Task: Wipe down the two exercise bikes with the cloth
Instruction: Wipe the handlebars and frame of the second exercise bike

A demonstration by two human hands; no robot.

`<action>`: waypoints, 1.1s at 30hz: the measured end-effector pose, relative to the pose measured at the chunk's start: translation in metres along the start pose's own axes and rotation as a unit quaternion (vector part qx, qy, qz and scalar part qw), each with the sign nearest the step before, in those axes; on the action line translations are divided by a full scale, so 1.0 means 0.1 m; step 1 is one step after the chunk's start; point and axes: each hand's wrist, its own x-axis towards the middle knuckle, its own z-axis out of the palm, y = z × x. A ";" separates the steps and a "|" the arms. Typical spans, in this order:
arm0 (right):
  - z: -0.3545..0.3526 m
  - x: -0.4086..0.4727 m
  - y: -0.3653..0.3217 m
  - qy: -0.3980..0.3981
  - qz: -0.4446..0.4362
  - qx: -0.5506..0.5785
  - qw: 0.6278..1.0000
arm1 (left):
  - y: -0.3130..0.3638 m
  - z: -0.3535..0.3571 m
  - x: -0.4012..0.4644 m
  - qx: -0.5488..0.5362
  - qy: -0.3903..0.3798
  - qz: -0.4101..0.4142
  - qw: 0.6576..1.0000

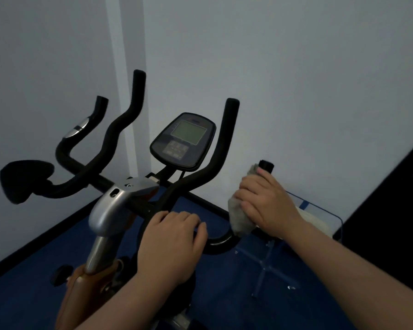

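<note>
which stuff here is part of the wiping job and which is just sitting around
In the job:
- cloth, wrapped on the handlebar
- right hand gripping the cloth
- left hand holding the handlebar
- console

Just there:
- clear table by the wall
- black pad at left

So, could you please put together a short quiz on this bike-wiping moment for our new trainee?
1. True or false: the right hand wraps the cloth around the outer right grip of the handlebar.
2. What does the left hand rest on?
A. the console
B. the handlebar, near the stem
C. the floor
3. Fill in: the console screen faces the person and sits between the two tall upright ____.

Key: 1 true; 2 B; 3 grips (handlebar uprights).
</note>
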 end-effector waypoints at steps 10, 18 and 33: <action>0.36 -0.01 -1.26 0.225 0.471 0.328 0.788 | 0.02 0.02 0.02 -0.011 0.013 0.012 1.000; 0.24 0.33 -0.61 0.262 0.574 0.394 0.668 | 0.02 0.01 -0.01 -0.021 0.022 0.015 0.999; 0.22 0.19 -0.39 0.244 0.350 0.240 0.872 | 0.04 -0.02 -0.02 -0.040 0.053 -0.010 0.998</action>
